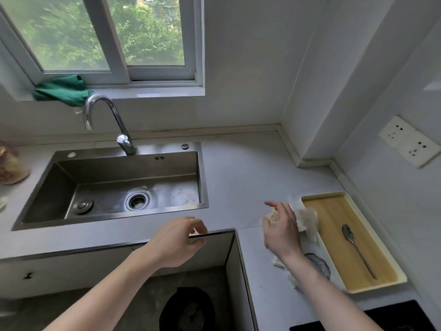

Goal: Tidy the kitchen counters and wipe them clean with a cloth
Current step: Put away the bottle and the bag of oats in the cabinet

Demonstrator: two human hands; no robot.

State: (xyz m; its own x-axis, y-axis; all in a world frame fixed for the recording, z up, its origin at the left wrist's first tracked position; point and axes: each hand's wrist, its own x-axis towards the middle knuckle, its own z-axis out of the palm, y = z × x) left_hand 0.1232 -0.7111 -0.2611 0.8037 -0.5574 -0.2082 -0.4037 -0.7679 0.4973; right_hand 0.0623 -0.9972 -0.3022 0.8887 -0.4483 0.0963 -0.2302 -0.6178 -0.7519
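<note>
A grey L-shaped desk [241,177] runs under a sliding window [114,37] and turns along the right-hand wall, where a white socket plate [409,142] with 2 outlets is fixed. Set into the desk is a steel sink [114,185] with a curved tap [107,123] at its back edge, a strainer drain [137,201] in the basin and a loose plug [83,206] lying left of it. A green cloth [63,90] is bunched on the windowsill, just above and behind the tap. At the far left edge sits a blurred brownish bag [10,166] whose contents cannot be made out.

Near the right wall lies a wooden tray [334,235] with a pale rim, and 1 metal spoon [358,249] rests in it lengthwise. Just left of the tray, touching its rim, is crumpled clear plastic wrapping [306,219] on the desk.

The right hand [281,228] is over that wrapping, fingers loosely curled around a pale crumbly lump [273,217] held against the palm. The left hand [176,240] hovers at the desk's front edge near the inner corner, fingers bent with thumb and fingertips close together; whether it pinches anything cannot be told. Below, a dark bin [188,309] stands on the floor.
</note>
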